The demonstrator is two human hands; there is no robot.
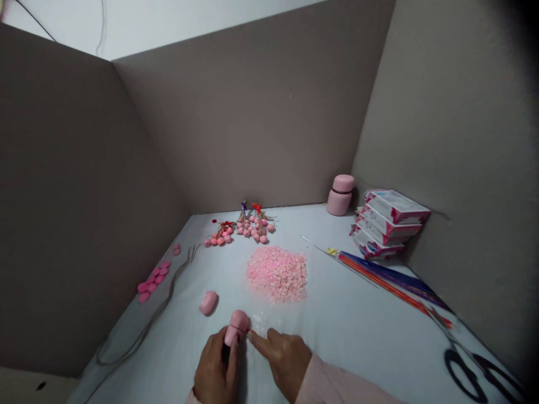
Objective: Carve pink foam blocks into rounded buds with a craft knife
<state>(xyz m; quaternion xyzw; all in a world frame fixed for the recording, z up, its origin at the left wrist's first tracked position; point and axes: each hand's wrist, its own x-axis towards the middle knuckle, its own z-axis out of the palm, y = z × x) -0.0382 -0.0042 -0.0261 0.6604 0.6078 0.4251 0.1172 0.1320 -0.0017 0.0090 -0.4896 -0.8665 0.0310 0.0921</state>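
1. Nearest, a pink container (pixel 240 321) is grasped by the left hand (pixel 215 362) just above the counter (pixel 357 342), its lower end partly hidden by the fingers.
2. The container's long axis is pointed away from the body and leaned slightly to the right, with the rounded end set farthest out.
3. The right hand (pixel 288 359) is placed to the right of the container, its index finger stretched toward the container's right side; whether contact is made, or anything small is pinched there, cannot be told.
4. The container is thus set between the two hands, closest to the left one, by which it is held; only its right flank is faced by the right hand.
5. A little beyond and to the left, a loose pink piece (pixel 208 302) is laid on the counter, nearer to the left hand and apart from it.
6. Farther out and slightly right of the container, a pile of pink bits (pixel 278 275) is spread, touched by neither hand.
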